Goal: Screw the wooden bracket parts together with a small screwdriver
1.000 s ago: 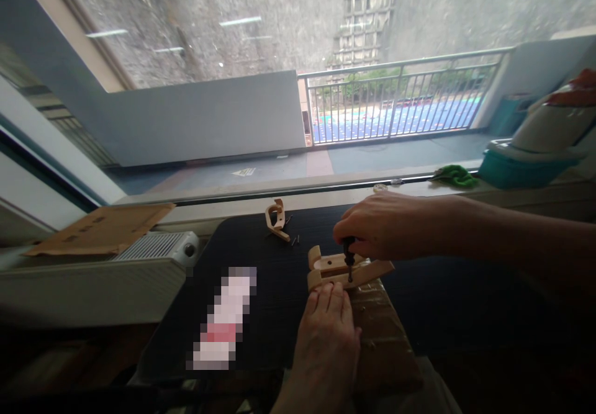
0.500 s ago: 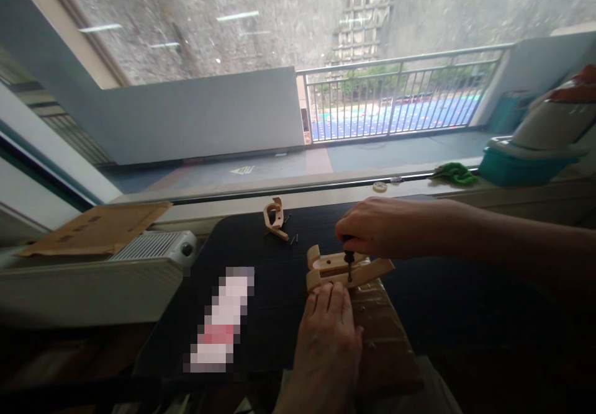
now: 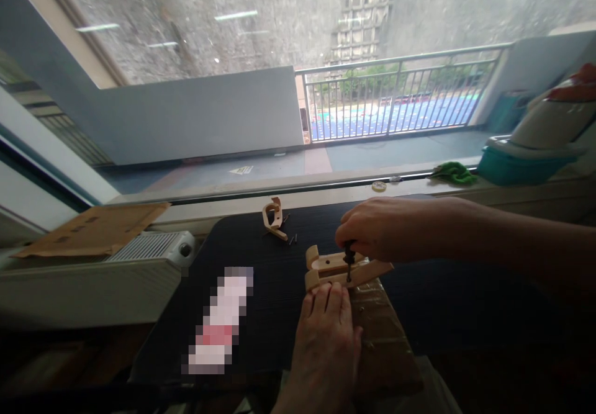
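Note:
My right hand (image 3: 367,228) is closed around the handle of a dark screwdriver (image 3: 349,256). The tool stands upright, its tip on the nearer of two pale wooden hook-shaped pieces (image 3: 365,274); the fastener under the tip is too small to make out. With fingers close together, my left hand (image 3: 328,333) holds the near side of that same piece. The farther wooden piece (image 3: 335,261) lies alongside it. Both rest at the end of a tape-wrapped brown cardboard box (image 3: 386,333). My right hand partly covers the screwdriver's handle.
Another curved wooden piece (image 3: 273,218) lies on the black table (image 3: 279,302), with small screws (image 3: 292,239) beside it. A tape roll (image 3: 379,186), green cloth (image 3: 451,173) and teal bin (image 3: 521,162) line the windowsill. A white radiator (image 3: 153,246) stands at left; a blurred patch covers something on the table.
My right hand has turned slightly around the screwdriver, which stays at the same spot on the wood. My left hand keeps its hold. The whole view has shifted very slightly.

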Motion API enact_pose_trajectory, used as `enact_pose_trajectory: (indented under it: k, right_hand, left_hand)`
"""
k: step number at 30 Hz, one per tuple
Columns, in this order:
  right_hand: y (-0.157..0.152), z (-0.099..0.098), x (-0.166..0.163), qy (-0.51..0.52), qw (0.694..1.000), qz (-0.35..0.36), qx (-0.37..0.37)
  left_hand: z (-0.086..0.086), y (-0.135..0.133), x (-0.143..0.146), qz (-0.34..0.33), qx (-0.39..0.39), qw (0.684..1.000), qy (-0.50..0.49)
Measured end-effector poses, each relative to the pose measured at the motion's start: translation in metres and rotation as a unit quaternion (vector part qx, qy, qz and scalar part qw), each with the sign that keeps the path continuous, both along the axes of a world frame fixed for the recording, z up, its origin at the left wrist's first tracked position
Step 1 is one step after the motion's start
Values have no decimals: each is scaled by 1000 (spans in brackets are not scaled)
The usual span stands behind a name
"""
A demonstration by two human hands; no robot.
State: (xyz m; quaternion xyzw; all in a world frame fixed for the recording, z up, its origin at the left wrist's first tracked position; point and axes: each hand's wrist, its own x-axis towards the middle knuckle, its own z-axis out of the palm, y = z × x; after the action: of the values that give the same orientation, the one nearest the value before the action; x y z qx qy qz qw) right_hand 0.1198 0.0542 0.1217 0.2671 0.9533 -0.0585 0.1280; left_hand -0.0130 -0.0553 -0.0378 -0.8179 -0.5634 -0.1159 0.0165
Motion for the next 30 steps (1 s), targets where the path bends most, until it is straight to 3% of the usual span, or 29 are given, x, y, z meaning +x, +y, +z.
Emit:
enact_pose_trajectory:
  k: [6,15,20,30]
  right_hand:
    - [0,-1,2,-5,999,-36,-21]
    - [-4,5,-2,-25,999,-24,32]
    - [-3,7,0,-23,1000,1,0]
    - [-1,0,3,-14,999,-36,-12]
  left_hand:
    - [-1,0,0,-2,0,1000,4]
    - [2,1,0,0,-6,1000,13]
    - [1,0,1,10,-18,1000,13]
    - [5,1,0,7,-25,1000,14]
